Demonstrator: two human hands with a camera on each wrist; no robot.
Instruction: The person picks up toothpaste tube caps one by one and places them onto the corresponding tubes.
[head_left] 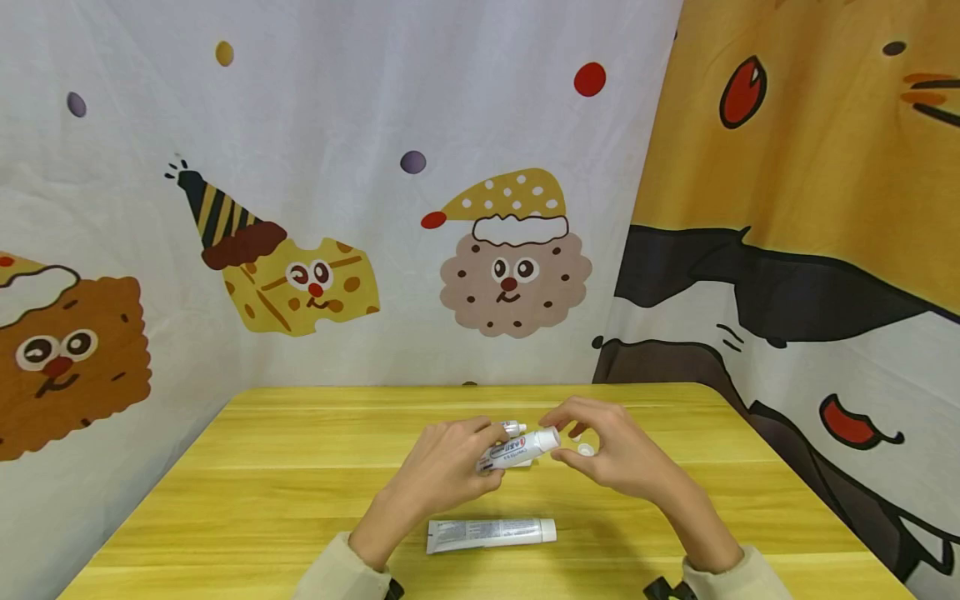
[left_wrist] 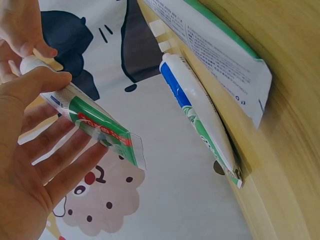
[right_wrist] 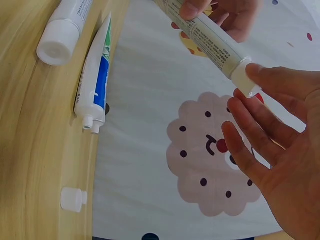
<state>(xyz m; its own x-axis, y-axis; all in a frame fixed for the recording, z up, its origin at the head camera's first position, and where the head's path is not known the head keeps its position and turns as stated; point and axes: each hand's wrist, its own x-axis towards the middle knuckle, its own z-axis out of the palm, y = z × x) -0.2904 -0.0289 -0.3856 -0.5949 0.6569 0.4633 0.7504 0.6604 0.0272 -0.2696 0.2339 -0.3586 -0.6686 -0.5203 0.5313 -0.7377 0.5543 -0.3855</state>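
Note:
A white toothpaste tube (head_left: 512,452) with green and red print is held above the table by my left hand (head_left: 442,462), thumb on one side and fingers on the other. At its right end, the thumb and a finger of my right hand (head_left: 622,450) pinch the white cap (right_wrist: 244,81). The right hand's other fingers spread loosely in the right wrist view. Behind the held tube lie two uncapped toothpaste tubes (right_wrist: 92,90), nozzles pointing right. Nearer me, a capped toothpaste tube (head_left: 487,533) lies flat, cap to the right.
Two loose white caps (head_left: 586,449) sit on the wooden table (head_left: 300,483), partly behind my right hand. One loose cap (right_wrist: 73,199) shows clearly in the right wrist view. A cartoon-printed curtain (head_left: 337,125) hangs behind the table's far edge and along its sides.

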